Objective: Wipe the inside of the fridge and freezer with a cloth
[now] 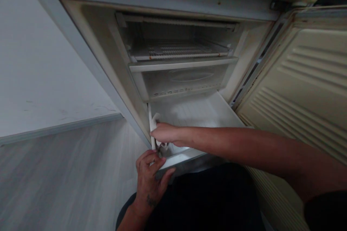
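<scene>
Gripping white strip (150, 124) at freezer (108, 90) bottom bay

Right hand (166, 133) enters from 3 o'clock, fingers together, pressed on a white piece (155, 121), cloth or plastic, cannot tell; left hand (149, 184) at 6 o'clock, fingers curled at the strip's lower end; hands just beside each other; strip upright along the left edge of white bottom tray (187, 113); clear plastic drawer (184, 79) directly above tray; wire shelf (176, 52) at 12 o'clock; cream freezer door (300, 79) swung open at 3 o'clock; grey wood-look floor (67, 177) at 8 o'clock.
</scene>
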### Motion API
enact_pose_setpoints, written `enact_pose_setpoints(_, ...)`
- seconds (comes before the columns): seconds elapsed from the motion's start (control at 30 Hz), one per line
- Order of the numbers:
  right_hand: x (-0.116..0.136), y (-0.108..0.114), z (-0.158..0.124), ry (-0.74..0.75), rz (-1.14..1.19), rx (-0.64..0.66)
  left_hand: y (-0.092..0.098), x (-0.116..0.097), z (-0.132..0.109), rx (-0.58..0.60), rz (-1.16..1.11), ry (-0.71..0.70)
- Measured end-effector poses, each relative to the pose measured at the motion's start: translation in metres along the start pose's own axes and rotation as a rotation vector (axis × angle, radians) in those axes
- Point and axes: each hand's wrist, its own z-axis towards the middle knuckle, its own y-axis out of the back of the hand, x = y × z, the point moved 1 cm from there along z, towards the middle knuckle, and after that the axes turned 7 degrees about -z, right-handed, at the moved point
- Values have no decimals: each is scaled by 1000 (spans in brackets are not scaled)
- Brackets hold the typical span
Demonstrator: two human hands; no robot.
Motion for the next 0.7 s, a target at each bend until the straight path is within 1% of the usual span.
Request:
enact_pose_setpoints(0.07,-6,17,-29,6,113,0,1,0,2,10,23,-6)
enact_pose_setpoints(0.13,-12,36,-63,95,196,-104,2,-1,5,16,19,-7)
enact_pose_setpoints(0.17,-17,44,-80,161,175,-201,3,0,7,20,0,-5)
enact_pose_setpoints(0.2,-22,48,-98,239,92,-328,4,0,10,25,-26,-1)
enact_pose_setpoints(0.23,-29,48,-114,324,-39,-458,5,0,13,39,-52,5)
enact_pose_setpoints(0.27,-36,43,-128,408,-198,-574,6,1,16,60,-74,9)
enact_pose_setpoints(0.3,-44,34,-138,489,-360,-649,6,1,17,82,-86,19)
enact_pose_setpoints(0.33,-51,21,-144,559,-515,-679,6,2,18,101,-90,39)
enact_pose_setpoints(0.4,-62,-11,-145,643,-751,-644,5,4,14,103,-82,125)
enact_pose_setpoints(0.43,-65,-27,-142,652,-826,-611,5,6,11,82,-74,186)
enact_pose_setpoints(0.5,-67,-50,-131,627,-894,-581,4,7,3,24,-60,301)
enact_pose_setpoints(0.53,-67,-57,-127,613,-903,-580,3,8,0,8,-54,333)
enact_pose_setpoints(0.57,-67,-59,-124,606,-906,-586,4,8,-1,1,-42,330)
enact_pose_setpoints(0.6,-68,-58,-123,606,-912,-591,4,8,-1,2,-27,298)
enact_pose_setpoints(0.63,-70,-53,-125,607,-921,-596,5,8,0,8,-14,250)
enact_pose_setpoints(0.7,-81,-38,-135,591,-956,-607,7,7,5,19,7,152)
